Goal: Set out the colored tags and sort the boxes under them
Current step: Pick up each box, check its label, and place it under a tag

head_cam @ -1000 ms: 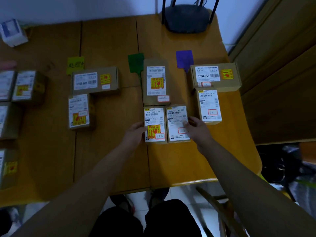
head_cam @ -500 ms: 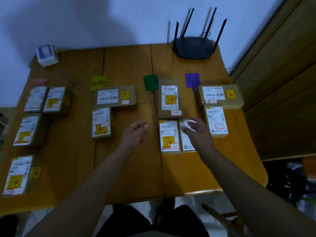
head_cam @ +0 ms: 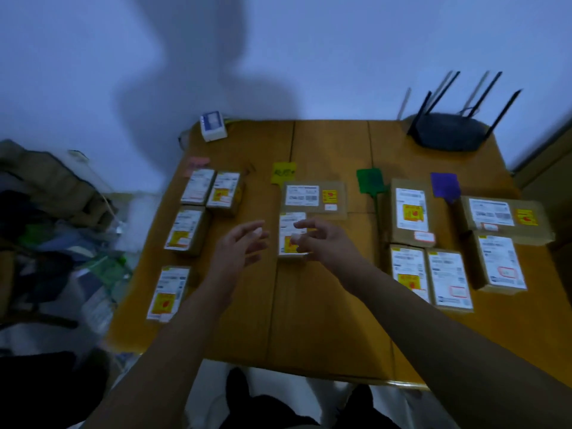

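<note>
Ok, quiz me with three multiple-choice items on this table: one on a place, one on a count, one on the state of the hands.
1. Where is the router?
A: at the far right corner of the table
B: at the near left corner
C: on top of a box

2. How many boxes lie under the green tag?
A: one
B: three
C: six

3. How are the left hand and right hand?
A: both open, holding nothing
B: both gripping one box
C: each pinching a tag

Answers:
1 A, it stands at the far right end.
2 B, one larger box, then two smaller ones side by side nearer the person.
3 A, the fingers are spread with nothing in them.
</note>
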`<state>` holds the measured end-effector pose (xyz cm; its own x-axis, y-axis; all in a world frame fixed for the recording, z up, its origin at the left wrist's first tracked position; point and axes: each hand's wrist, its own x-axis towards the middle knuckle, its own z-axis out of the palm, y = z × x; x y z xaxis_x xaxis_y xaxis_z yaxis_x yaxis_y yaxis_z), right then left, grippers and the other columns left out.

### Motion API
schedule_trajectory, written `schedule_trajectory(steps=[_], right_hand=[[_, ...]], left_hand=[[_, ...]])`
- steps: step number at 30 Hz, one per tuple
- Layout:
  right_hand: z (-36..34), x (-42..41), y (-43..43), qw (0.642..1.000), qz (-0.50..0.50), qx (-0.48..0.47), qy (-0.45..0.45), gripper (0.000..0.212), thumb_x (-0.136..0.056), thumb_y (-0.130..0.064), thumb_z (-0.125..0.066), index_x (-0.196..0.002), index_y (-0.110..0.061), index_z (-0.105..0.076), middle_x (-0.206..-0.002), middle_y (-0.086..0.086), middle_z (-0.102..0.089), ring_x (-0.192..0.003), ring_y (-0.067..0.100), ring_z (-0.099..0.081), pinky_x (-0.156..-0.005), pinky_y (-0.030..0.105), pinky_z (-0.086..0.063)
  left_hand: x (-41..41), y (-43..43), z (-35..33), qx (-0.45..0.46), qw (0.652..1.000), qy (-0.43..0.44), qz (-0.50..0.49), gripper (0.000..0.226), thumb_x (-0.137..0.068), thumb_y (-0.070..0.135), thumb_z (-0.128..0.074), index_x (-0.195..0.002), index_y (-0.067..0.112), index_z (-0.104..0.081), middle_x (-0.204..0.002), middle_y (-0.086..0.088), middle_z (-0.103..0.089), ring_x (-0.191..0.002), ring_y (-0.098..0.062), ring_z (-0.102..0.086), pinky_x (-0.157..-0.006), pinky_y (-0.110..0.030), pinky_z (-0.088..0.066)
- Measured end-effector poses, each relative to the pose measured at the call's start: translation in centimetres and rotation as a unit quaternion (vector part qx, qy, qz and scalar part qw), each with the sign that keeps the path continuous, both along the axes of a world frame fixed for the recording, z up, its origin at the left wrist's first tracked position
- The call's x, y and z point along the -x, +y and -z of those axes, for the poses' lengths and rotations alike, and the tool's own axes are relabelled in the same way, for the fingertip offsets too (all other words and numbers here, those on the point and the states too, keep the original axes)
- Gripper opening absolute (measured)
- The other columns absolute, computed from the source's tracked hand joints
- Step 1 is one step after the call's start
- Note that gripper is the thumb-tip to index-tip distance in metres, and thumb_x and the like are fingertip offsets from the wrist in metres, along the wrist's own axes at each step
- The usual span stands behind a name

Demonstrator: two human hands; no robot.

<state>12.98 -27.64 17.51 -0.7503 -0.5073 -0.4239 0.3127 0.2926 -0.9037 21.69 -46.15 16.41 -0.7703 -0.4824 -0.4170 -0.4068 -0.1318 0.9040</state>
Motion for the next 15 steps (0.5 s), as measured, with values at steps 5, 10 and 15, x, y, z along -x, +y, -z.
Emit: schedule_trajectory(steps=[5, 10, 15], right_hand=[[1.6, -4.2, -11.2, 1.0, -0.008, -0.007, -0.025, 0.031, -0.096, -0.018, -0.073, -0.125, -0.01, -0.068, -0.103, 0.022, -0.071, -0.085, 0.018, -0.066, -0.075, 0.031, -0.053], [5.5, -8.8, -21.0, 0.996, -0.011, -0.057, -0.064, 0.034, -0.096, -0.022, -0.074, -0.128, -0.013, -0.065, -0.11, 0.016, -0.07, -0.092, 0.022, -0.065, -0.08, 0.041, -0.055], [9.6, -12.1, -26.8, 0.985, 0.021, -0.139, -0.103, 0.053, -0.097, -0.032, -0.072, -0.144, -0.021, -0.052, -0.114, 0.0, -0.063, -0.097, 0.02, -0.065, -0.091, 0.046, -0.056]], left_hand=[[-5.0, -9.9, 0.9, -0.009, 0.999, -0.024, -0.026, 0.019, -0.103, 0.018, -0.058, -0.113, 0.024, -0.072, -0.108, -0.004, -0.077, -0.092, -0.017, -0.072, -0.081, -0.034, -0.05], [-8.8, -18.9, 2.8, -0.003, 0.999, -0.049, -0.012, 0.022, -0.102, 0.016, -0.059, -0.121, 0.016, -0.07, -0.109, -0.005, -0.075, -0.093, -0.016, -0.07, -0.081, -0.032, -0.053], [-10.8, -25.3, 6.9, 0.033, 0.994, -0.103, -0.031, 0.018, -0.098, 0.016, -0.066, -0.115, 0.021, -0.069, -0.107, -0.003, -0.072, -0.084, -0.007, -0.07, -0.064, -0.02, -0.055]])
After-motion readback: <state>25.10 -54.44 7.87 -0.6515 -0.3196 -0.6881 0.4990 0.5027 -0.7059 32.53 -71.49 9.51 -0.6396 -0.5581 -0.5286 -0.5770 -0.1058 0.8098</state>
